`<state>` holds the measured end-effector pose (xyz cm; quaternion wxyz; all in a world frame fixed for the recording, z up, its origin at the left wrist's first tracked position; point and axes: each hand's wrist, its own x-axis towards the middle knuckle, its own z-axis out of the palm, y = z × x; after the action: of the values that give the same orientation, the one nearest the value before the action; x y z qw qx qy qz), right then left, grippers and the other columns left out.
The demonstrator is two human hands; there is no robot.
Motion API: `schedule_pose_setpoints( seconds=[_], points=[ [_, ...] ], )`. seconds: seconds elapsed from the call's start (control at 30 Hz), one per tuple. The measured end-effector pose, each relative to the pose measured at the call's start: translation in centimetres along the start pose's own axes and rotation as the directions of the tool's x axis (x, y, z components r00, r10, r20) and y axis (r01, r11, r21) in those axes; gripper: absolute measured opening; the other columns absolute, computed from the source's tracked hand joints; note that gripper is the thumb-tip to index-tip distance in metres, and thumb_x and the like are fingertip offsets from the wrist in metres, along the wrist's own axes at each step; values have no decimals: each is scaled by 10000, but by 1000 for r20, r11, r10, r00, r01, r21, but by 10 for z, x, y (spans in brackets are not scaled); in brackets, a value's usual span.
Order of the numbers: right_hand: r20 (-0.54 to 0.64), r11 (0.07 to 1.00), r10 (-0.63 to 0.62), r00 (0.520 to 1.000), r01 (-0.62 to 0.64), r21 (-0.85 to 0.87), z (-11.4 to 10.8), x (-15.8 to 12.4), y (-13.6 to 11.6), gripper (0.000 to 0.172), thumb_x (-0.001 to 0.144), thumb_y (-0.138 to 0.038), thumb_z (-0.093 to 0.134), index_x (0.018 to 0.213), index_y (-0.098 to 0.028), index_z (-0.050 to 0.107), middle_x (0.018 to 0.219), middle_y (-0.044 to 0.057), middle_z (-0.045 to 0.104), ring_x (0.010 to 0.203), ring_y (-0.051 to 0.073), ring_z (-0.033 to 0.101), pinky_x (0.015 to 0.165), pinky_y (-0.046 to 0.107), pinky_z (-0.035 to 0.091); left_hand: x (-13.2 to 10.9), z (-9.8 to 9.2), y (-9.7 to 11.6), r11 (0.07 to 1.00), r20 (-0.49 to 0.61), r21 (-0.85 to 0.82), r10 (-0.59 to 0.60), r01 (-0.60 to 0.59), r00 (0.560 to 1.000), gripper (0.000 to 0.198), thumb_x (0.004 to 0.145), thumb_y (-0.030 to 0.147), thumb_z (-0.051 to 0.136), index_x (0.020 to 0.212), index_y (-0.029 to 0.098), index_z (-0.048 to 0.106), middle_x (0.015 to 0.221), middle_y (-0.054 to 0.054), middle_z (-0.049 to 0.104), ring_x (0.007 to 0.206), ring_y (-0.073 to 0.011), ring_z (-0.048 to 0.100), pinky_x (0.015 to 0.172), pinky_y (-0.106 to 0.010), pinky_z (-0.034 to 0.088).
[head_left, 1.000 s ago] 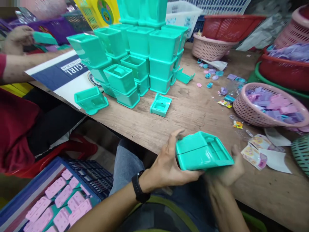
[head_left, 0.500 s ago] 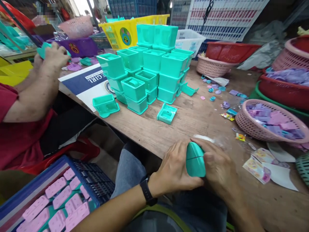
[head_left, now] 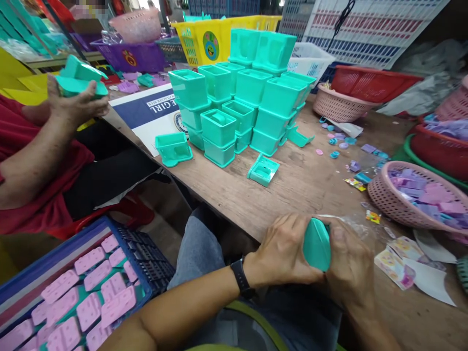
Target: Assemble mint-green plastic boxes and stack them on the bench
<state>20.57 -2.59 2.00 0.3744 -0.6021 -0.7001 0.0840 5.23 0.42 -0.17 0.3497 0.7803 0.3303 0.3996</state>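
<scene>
Worn wooden table (head_left: 310,187) fills the middle of the view, crowded with plastic parts and baskets. At its near edge, above the person's lap, both hands clamp one teal plastic piece (head_left: 316,243) between them. The left hand (head_left: 283,253), with a black watch (head_left: 242,278) on its wrist, grips it from one side, and the right hand (head_left: 349,263) wraps it from the other. Only a smooth, rounded teal face shows between the fingers; the rest of its shape is hidden by the hands.

Farther back stands a stack of teal boxes (head_left: 241,102), open-topped and piled in about three tiers; the exact number is hard to count. Two loose teal pieces lie in front of it: one tipped box (head_left: 173,148) and one flat frame (head_left: 263,169).

To the right sits one pink basket (head_left: 395,204) of purple and pink parts, cut off by the frame edge. Small coloured bits (head_left: 343,146) are scattered near it, too small to identify. Sticker sheets (head_left: 398,253) lie just beside the right hand.

At lower left, a blue crate (head_left: 146,263) holds pink panels (head_left: 87,302), partly cut off.

At the left, a co-worker in a red sleeve holds a teal part in one hand (head_left: 76,105).
</scene>
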Motion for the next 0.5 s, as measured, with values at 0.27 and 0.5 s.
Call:
schedule_pose_setpoints(
  seconds=[0.27,0.5],
  points=[
    [-97,646,622,777,-439,625,-7,-2,19,711,976,-757,374,1112,-181,768,715,55,702,735,286,708,650,400,526,-8,-12,-22,961,76,-242,-121,136,990,945,686,349,914,1503,208,461,1504,-162,594,1384,-374,573,1201,-600,427],
    [31,424,756,653,-526,737,18,-7,20,627,773,-785,672,894,-182,791,926,111,824,898,332,774,751,436,611,2,-19,-28,837,113,-521,-129,170,985,1025,555,383,1028,1384,207,452,1380,-128,637,1300,-300,618,1117,-448,504]
  ],
)
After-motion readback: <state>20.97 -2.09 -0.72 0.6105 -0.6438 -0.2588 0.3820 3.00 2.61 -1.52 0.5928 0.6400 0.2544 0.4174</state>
